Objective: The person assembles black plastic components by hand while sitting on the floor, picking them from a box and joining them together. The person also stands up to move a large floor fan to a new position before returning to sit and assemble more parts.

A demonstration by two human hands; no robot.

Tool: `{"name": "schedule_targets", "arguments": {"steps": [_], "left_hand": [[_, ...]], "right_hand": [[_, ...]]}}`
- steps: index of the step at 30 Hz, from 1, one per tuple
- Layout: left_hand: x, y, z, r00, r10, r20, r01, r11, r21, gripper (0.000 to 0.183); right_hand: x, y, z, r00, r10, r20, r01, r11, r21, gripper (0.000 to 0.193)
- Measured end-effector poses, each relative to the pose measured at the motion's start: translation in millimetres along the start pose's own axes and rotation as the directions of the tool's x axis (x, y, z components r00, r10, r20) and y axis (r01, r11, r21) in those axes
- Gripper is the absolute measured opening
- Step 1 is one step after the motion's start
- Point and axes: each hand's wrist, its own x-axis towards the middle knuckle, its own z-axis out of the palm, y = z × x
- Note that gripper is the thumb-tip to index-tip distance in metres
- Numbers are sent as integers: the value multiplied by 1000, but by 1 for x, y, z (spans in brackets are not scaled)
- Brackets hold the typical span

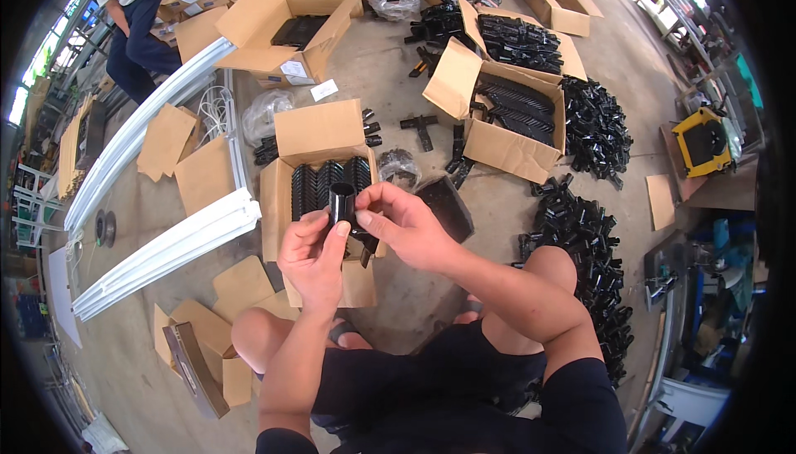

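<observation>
My left hand grips a glossy black pipe fitting, its round open end upward, between thumb and fingers. My right hand is closed at the fitting's right side, thumb and forefinger pinched against it; the exact contact is partly hidden. Right behind the hands stands an open cardboard box with neat rows of black fittings inside. The lower part of the held fitting shows just beneath my right hand, over the box's near edge.
Another open box of packed fittings stands right of centre. Heaps of loose black fittings lie along the right. White metal profiles and flattened cardboard lie at left. A black bin sits near my right hand. Two people are farther back.
</observation>
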Motion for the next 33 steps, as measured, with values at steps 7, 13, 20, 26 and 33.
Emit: {"name": "schedule_targets", "arguments": {"steps": [7,13,20,26,33], "left_hand": [[-1,1,2,1000,-15,-11,15,999,-50,22],[0,-1,2,1000,9,3,-9,998,-59,23],[-1,-1,3,1000,3,-10,-3,999,-53,21],[-1,0,5,1000,5,-6,-5,999,-33,21],[-1,-3,5,1000,27,11,-27,999,-34,21]], "right_hand": [[-3,-8,4,997,75,-36,-73,996,49,9],[-2,1,2,1000,16,-25,-16,1000,3,8],[-4,-6,0,998,-49,-41,35,958,-285,9],[-7,-8,4,998,9,-55,-16,992,-129,8],[-4,2,-2,997,-57,-59,47,988,-149,10]]}}
